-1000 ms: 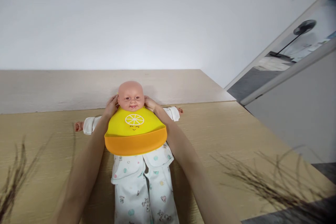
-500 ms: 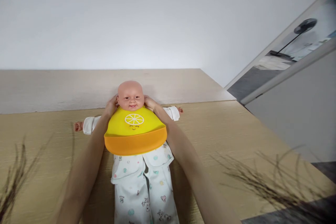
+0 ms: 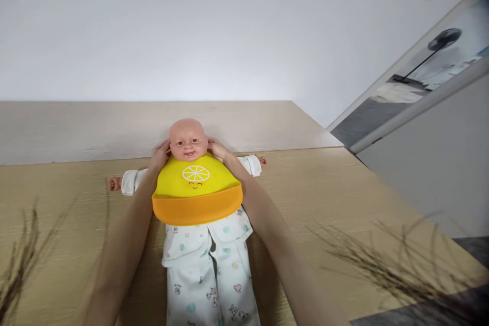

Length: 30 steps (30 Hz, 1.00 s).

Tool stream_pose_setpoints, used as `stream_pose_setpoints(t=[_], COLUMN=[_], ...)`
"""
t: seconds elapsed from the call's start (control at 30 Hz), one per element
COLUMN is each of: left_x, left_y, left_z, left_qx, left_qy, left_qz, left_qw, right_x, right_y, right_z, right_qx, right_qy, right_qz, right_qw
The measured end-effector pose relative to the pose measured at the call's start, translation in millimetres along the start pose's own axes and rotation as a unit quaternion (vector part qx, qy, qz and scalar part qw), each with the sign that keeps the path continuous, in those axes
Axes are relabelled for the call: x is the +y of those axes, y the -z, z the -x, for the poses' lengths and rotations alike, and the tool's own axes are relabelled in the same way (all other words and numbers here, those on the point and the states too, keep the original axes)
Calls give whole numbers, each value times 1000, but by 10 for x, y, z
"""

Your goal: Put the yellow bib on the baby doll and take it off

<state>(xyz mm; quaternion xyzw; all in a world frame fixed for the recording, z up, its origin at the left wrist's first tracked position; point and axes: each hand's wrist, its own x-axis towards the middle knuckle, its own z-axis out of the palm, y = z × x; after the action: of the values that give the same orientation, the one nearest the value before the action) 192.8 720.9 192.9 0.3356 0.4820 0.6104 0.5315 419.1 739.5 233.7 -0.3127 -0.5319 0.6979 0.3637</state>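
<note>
A bald baby doll [image 3: 188,137] lies on its back with its arms spread, dressed in a white printed outfit [image 3: 191,275]. Over its chest rests a yellow bib [image 3: 171,178] with an orange catch pocket [image 3: 196,208] and a lemon-slice face. My left hand [image 3: 161,155] is closed on the bib's neck strap at one side of the doll's neck. On the other side, my right hand [image 3: 217,150] is closed round the opposite strap. Fingertips and strap ends are hidden behind the head and neck.
The doll lies on a light wooden table [image 3: 324,204] with a raised pale ledge [image 3: 76,130] along the white wall [image 3: 191,25]. To the right, a doorway shows a black standing fan [image 3: 444,39]. Dark blurred strands of hair [image 3: 389,265] hang into the lower corners.
The doll's head has tilted and shifted slightly left. Both hands stay beside the neck with only small finger movement; the bib has hardly moved.
</note>
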Motion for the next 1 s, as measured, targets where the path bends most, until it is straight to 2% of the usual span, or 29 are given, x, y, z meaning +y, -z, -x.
stream_pose_setpoints(t=[0.1, 0.2, 0.37, 0.5, 0.87, 1.0], left_x=[-23, -33, 30, 92, 69, 27], left_y=[-8, -2, -43, -108, -186, -190], left_z=[-3, -5, 29, 77, 124, 122], left_qx=[64, 87, 88, 67, 75, 87], left_qy=[-11, -11, -23, -10, 7, -1], left_qz=[9, 20, 85, 115, 132, 114], left_qw=[998, 996, 992, 991, 988, 990], right_x=[9, 60, 201, 294, 302, 319], right_y=[1, 44, 186, 263, 292, 301], right_z=[52, 47, -138, -251, -205, -213], right_qx=[-3, 4, -3, 0, 54, 68], right_qy=[24, 38, 31, 47, 13, 29], right_qz=[-22, -40, -54, -61, -29, 5], right_qw=[999, 999, 998, 997, 998, 997])
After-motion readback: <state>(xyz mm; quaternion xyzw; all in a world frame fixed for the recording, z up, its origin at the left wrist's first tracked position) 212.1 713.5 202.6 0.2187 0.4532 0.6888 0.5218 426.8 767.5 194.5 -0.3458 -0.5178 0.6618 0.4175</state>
